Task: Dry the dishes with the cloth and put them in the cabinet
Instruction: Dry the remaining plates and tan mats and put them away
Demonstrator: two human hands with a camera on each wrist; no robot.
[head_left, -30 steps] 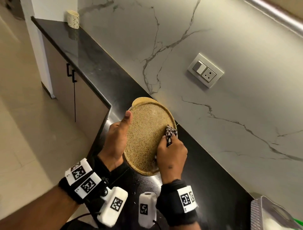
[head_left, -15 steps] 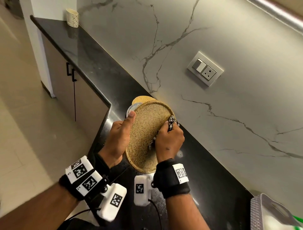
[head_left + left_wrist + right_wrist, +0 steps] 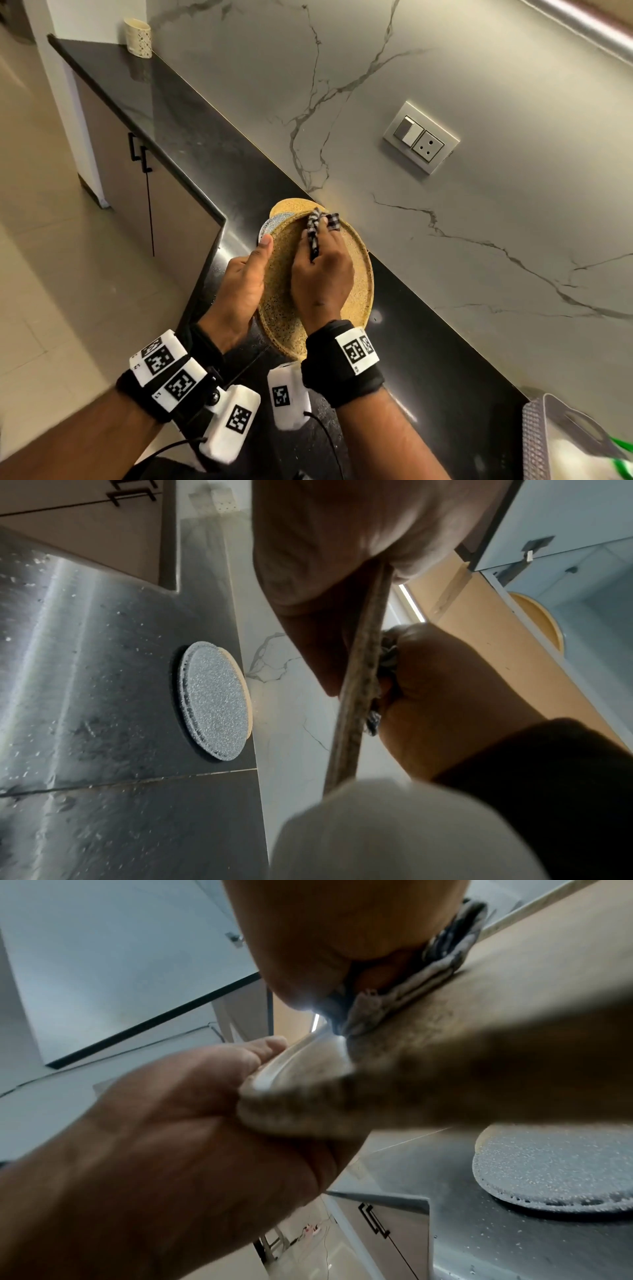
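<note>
A speckled tan plate (image 3: 356, 274) is held tilted above the black counter (image 3: 191, 137). My left hand (image 3: 245, 277) grips its left rim, thumb on the face and fingers behind; the rim (image 3: 359, 674) shows edge-on in the left wrist view. My right hand (image 3: 322, 270) holds a bunched black-and-white checked cloth (image 3: 317, 226) and presses it on the plate's upper part. The right wrist view shows the cloth (image 3: 411, 988) flat against the plate face (image 3: 479, 1047). A grey speckled plate (image 3: 215, 699) lies on the counter on top of a tan one (image 3: 286, 207), just beyond.
A lower cabinet with black handles (image 3: 138, 156) stands under the counter at left. A small patterned cup (image 3: 138, 37) sits at the counter's far end. A grey dish basket (image 3: 561, 442) is at the bottom right. A wall socket (image 3: 421, 137) is on the marble backsplash.
My right hand has slid the cloth from the plate's right side up to its top edge. The left hand keeps the same grip on the rim.
</note>
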